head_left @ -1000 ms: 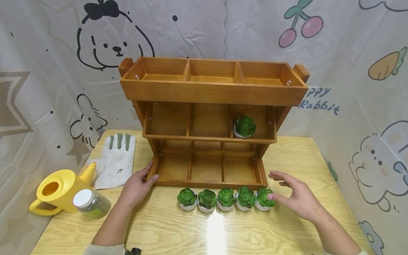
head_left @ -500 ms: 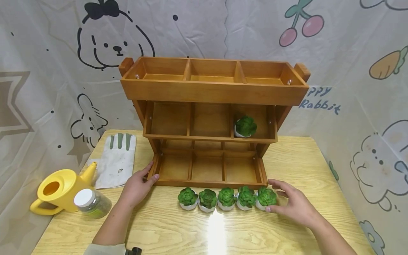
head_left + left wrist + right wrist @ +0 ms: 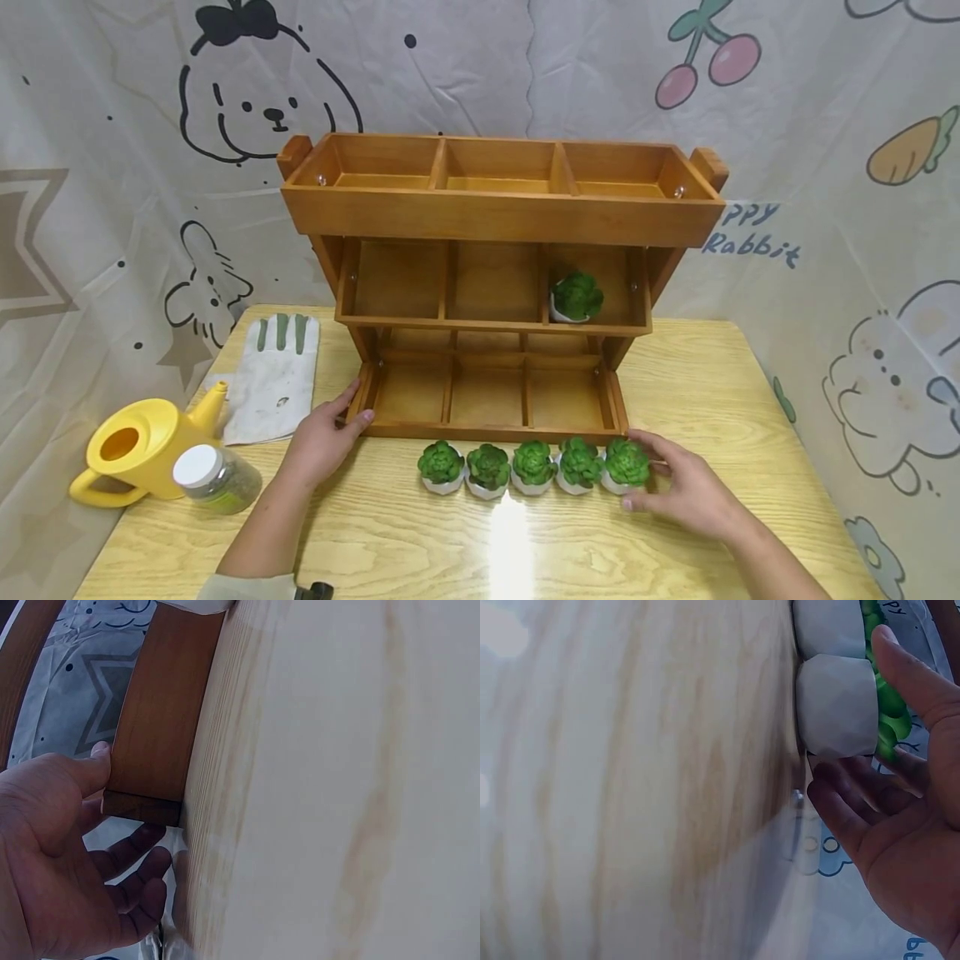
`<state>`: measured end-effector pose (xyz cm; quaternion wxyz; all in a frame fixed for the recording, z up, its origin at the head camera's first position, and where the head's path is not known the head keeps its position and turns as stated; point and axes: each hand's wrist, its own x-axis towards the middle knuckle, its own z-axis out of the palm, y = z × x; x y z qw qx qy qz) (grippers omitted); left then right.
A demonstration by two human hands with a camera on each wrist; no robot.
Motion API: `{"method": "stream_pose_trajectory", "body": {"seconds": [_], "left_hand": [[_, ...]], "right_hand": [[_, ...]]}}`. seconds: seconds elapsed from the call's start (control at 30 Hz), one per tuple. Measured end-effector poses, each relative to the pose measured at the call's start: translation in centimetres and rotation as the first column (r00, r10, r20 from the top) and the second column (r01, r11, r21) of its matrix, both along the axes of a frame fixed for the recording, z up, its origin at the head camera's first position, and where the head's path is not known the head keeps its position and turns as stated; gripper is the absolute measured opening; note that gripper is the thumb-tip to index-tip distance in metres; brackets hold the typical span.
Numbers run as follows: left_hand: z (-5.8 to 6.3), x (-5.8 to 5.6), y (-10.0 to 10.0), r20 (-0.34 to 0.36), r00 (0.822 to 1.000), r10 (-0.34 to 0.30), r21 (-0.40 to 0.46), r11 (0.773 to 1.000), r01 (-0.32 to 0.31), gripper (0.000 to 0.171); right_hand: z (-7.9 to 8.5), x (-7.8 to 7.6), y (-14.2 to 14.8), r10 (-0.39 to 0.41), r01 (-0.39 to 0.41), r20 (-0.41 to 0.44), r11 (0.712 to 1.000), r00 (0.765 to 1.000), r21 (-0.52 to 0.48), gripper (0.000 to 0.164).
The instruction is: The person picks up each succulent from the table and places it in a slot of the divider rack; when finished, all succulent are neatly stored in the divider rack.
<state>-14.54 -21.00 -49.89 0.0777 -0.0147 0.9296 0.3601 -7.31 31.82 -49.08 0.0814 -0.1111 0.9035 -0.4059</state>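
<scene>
A three-tier wooden planter shelf (image 3: 480,221) stands mid-table. My left hand (image 3: 324,440) holds its lower left corner, thumb on the front edge and fingers round the end; the left wrist view shows the thumb against the wood (image 3: 154,727). Several small green succulents in white faceted pots stand in a row before the shelf. My right hand (image 3: 686,492) is at the rightmost succulent (image 3: 626,462), thumb in front and fingers behind and beside it. In the right wrist view the fingers are spread close to its white pot (image 3: 838,705), without closing round it.
Another succulent (image 3: 576,297) sits in the middle tier's right compartment. At left lie a yellow watering can (image 3: 142,442), a white-lidded jar (image 3: 217,479) and a pale glove (image 3: 273,379). A printed curtain (image 3: 825,250) surrounds the table (image 3: 405,550).
My right hand has moved left and slightly down to the rightmost succulent, its thumb now lower in front of the pot. The left hand has stayed on the shelf corner.
</scene>
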Motion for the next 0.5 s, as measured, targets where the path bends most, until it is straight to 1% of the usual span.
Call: {"method": "stream_pose_trajectory", "body": {"seconds": [0.17,0.33,0.5], "left_hand": [[0.0,0.04,0.0,-0.006,1.0,0.001,0.003,1.0,-0.001,0.071],[-0.1,0.05,-0.03,-0.01,1.0,-0.002,-0.005,1.0,0.002,0.072],[-0.17,0.02,-0.06,-0.011,1.0,-0.002,-0.005,1.0,0.002,0.073]], "right_hand": [[-0.2,-0.06,-0.28,0.0,0.0,0.016,1.0,1.0,0.006,0.101],[-0.22,-0.11,-0.53,-0.029,0.028,0.021,0.999,0.999,0.039,0.095],[-0.22,-0.23,-0.49,-0.031,0.031,0.001,0.999,1.0,0.039,0.09]]}}
